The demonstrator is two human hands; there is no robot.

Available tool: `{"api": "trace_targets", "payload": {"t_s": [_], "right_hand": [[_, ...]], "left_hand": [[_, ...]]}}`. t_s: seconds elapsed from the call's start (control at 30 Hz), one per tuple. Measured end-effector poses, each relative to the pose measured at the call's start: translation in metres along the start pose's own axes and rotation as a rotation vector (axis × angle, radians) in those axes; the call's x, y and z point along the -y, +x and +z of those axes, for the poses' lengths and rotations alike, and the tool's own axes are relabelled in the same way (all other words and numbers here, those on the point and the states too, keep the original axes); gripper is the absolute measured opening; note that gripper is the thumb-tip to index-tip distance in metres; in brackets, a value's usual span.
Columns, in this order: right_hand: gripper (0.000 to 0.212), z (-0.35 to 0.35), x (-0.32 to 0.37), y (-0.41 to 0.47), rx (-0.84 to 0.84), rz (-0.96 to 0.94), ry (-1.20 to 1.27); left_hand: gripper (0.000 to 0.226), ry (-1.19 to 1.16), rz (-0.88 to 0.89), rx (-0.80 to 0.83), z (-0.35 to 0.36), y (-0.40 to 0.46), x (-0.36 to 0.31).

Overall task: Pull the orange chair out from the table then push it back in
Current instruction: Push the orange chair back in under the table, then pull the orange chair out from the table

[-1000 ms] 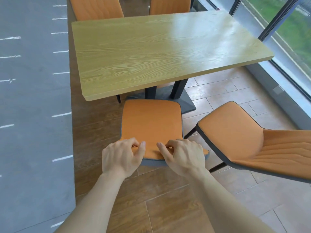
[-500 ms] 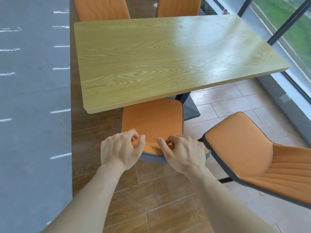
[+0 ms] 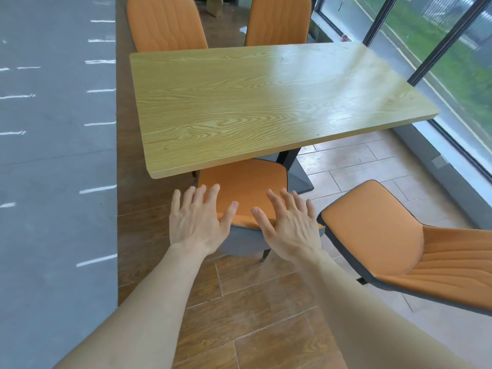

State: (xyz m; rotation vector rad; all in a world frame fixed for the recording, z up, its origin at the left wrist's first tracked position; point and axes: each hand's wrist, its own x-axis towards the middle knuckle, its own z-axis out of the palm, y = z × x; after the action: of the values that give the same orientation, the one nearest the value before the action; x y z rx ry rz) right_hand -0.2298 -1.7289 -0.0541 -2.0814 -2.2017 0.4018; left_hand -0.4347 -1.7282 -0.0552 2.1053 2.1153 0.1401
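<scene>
- Orange chair (image 3: 243, 182), lower centre of the frame: its seat front was tucked under the near edge of the table (image 3: 266, 102); the backrest top lay nearest the camera.
- Left hand (image 3: 197, 225), just left of centre: fingers spread flat, palm down, over the chair's backrest edge; nothing was gripped.
- Right hand (image 3: 290, 227), just right of centre: fingers likewise splayed, thumb pointing inward; whether the palms touched the chair could not be told.
- Judged stage: the chair appeared pushed in and the hands released, so the task looked close to done.
- Second chair (image 3: 399, 241), lower right: it stood just beside the right hand; a careless withdrawal of that arm could knock it.
- A further shove with open palms could drive the chair against the table post (image 3: 286, 158).
</scene>
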Motion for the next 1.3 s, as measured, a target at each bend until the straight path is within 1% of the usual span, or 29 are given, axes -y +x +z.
{"api": "trace_targets", "payload": {"t_s": [0.17, 0.37, 0.5, 0.63, 0.8, 0.9, 1.0, 1.1, 1.2, 1.3], "right_hand": [[0.086, -0.034, -0.025, -0.046, -0.081, -0.023, 0.019], [0.085, -0.100, -0.103, -0.111, -0.103, 0.099, -0.034], [0.084, -0.155, -0.174, -0.163, -0.144, 0.213, -0.056], [0.088, -0.214, -0.267, -0.225, -0.217, 0.333, -0.034], [0.091, -0.280, -0.392, -0.289, -0.293, 0.384, 0.018], [0.096, -0.306, -0.462, -0.316, -0.308, 0.424, 0.011], [0.097, -0.320, -0.524, -0.329, -0.298, 0.466, -0.018], [0.095, -0.326, -0.580, -0.323, -0.288, 0.475, -0.009], [0.096, -0.325, -0.625, -0.297, -0.240, 0.456, -0.014], [0.095, -0.318, -0.660, -0.256, -0.180, 0.407, -0.032]], "left_hand": [[0.079, -0.076, 0.112, -0.045, -0.026, -0.028, -0.031], [0.079, -0.128, 0.254, -0.045, -0.054, -0.057, -0.120], [0.081, -0.150, 0.366, -0.033, -0.068, -0.078, -0.219], [0.084, -0.172, 0.476, -0.046, -0.082, -0.106, -0.348], [0.079, -0.194, 0.546, -0.077, -0.091, -0.143, -0.500], [0.079, -0.185, 0.579, -0.070, -0.085, -0.160, -0.575], [0.080, -0.186, 0.606, -0.056, -0.073, -0.168, -0.635], [0.079, -0.213, 0.585, -0.059, -0.052, -0.161, -0.687], [0.078, -0.217, 0.555, -0.039, -0.025, -0.139, -0.722], [0.078, -0.235, 0.466, -0.025, 0.004, -0.110, -0.744]]}}
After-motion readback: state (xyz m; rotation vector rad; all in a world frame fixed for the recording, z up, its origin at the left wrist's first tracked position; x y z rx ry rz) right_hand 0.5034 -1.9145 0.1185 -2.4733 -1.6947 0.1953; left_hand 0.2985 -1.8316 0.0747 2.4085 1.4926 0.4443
